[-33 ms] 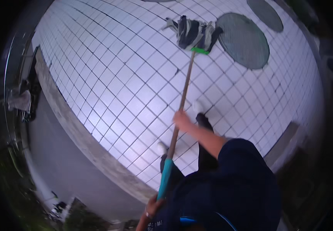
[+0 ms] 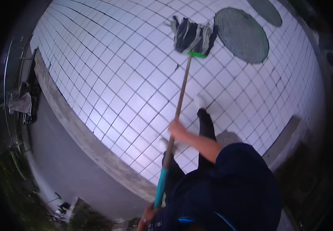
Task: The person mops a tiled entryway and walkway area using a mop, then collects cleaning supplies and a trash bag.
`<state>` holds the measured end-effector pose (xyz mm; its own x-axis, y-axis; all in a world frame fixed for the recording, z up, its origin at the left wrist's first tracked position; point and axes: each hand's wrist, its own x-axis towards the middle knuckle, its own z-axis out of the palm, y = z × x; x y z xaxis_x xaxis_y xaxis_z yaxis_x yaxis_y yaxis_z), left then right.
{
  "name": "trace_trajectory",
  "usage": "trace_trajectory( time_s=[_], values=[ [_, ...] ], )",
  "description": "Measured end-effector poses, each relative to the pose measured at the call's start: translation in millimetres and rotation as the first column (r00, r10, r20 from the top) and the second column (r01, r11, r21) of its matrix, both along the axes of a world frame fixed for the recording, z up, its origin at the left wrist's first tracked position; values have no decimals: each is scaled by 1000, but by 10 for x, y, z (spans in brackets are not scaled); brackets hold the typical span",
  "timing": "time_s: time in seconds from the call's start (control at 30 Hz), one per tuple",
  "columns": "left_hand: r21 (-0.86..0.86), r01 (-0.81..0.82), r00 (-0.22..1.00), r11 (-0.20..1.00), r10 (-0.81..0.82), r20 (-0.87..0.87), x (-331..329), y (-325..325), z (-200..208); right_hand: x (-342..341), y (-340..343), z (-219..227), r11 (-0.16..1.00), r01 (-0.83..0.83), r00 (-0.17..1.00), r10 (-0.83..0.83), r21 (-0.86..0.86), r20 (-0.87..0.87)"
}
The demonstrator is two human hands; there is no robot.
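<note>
A mop (image 2: 183, 86) with a long wooden shaft slants across the view. Its dark blue and grey cloth strips (image 2: 195, 36) lie spread on white floor tiles, joined to the shaft by a bright green head piece. My right hand (image 2: 178, 129) wraps round the middle of the shaft. Low in the view, my left hand (image 2: 150, 212) closes round the end of the turquoise grip sleeve (image 2: 160, 186); part of that hand is hard to see. The strips lie just left of a round grey-green cover (image 2: 242, 35) in the floor.
My white shoes (image 2: 200, 102) stand either side of the shaft. A stone kerb (image 2: 93, 148) edges the tiles on the left, with a grey road (image 2: 70, 161) beyond it. Another round cover (image 2: 267, 10) lies farther off. A parked cart-like vehicle (image 2: 20, 104) stands at far left.
The mop has come slightly back toward me and to the left, its strips drawing together away from the round cover. Both hands have moved a little down and left with it.
</note>
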<state>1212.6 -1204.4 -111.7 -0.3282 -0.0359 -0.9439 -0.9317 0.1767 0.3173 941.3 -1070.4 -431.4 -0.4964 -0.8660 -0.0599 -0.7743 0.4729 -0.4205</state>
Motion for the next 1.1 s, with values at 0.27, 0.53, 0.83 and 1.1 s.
trace_trajectory(
  time_s=[0.27, 0.53, 0.83, 1.1],
  values=[
    [-155, 572, 627, 805, -308, 716, 2249, -984, 2476, 2871, -1099, 1756, 734, -480, 451, 677, -481, 582],
    [-160, 872, 442, 462, -606, 661, 709, -1247, 2109, 1839, -692, 1590, 916, -321, 637, 396, -239, 662],
    [-190, 895, 441, 404, -867, 232, -2242, 799, -204, -633, 2195, -42, 878, 479, 877, -479, -11, 42],
    [76, 778, 628, 623, -767, -132, -2400, 1912, -752, -736, 3653, 184, 547, 765, 610, -785, 339, -112]
  ],
)
